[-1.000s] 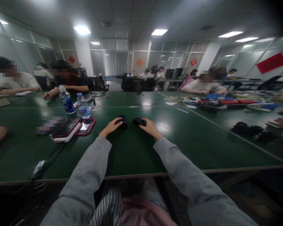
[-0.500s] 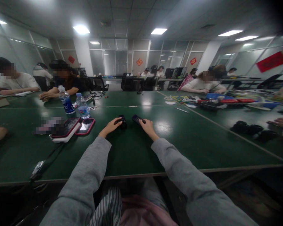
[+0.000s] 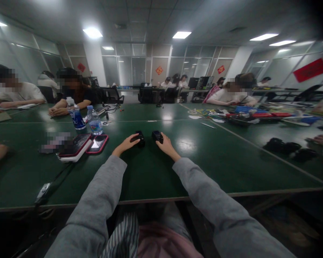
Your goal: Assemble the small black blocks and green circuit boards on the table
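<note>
On the green table, two small black devices lie side by side with a narrow gap between them; their exact kind does not show. My left hand is wrapped round the left side of one black device, its thumb and fingers on the casing. The other black device, with a dark glossy face, is gripped at its right side by my right hand. Part of each device is hidden behind my fingers.
To the left are phones, a white box with a cable, and two water bottles. A pen, tangled cables and tools, and black objects lie to the right. Several people sit around the table.
The right black device has turned straighter, its far end swinging right. My right hand's fingers have shifted along its right side. My left hand and its device have stayed put.
</note>
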`<state>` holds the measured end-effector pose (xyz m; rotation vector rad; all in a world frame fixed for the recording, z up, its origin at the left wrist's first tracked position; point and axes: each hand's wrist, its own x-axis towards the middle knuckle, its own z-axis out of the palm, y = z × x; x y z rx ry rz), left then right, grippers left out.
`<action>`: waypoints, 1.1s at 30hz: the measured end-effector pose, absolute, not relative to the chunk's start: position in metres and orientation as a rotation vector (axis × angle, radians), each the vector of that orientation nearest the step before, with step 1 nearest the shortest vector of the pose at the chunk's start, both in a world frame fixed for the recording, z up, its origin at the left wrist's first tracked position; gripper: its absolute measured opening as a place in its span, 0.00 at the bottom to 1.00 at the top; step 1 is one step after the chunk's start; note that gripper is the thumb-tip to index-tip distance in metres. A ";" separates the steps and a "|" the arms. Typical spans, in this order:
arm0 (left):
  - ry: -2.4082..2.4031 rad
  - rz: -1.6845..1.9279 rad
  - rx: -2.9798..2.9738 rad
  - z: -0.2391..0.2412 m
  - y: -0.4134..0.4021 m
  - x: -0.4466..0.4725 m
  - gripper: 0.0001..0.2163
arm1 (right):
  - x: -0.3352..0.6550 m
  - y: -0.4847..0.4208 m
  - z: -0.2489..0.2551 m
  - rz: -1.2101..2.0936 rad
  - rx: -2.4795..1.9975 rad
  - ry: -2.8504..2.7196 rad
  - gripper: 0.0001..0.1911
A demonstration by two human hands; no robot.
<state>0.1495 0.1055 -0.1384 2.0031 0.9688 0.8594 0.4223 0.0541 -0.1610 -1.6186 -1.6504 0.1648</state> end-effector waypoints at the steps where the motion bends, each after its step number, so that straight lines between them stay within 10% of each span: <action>1: 0.971 0.848 1.992 -0.138 0.104 0.149 0.32 | 0.421 0.053 -0.162 0.173 -1.607 -1.658 0.38; 11: 0.888 0.806 2.053 -0.141 0.106 0.147 0.45 | 0.419 0.047 -0.163 0.199 -1.401 -1.835 0.38; 33: 1.052 0.839 2.061 -0.118 0.077 0.155 0.39 | 0.416 0.043 -0.157 0.197 -1.427 -1.872 0.37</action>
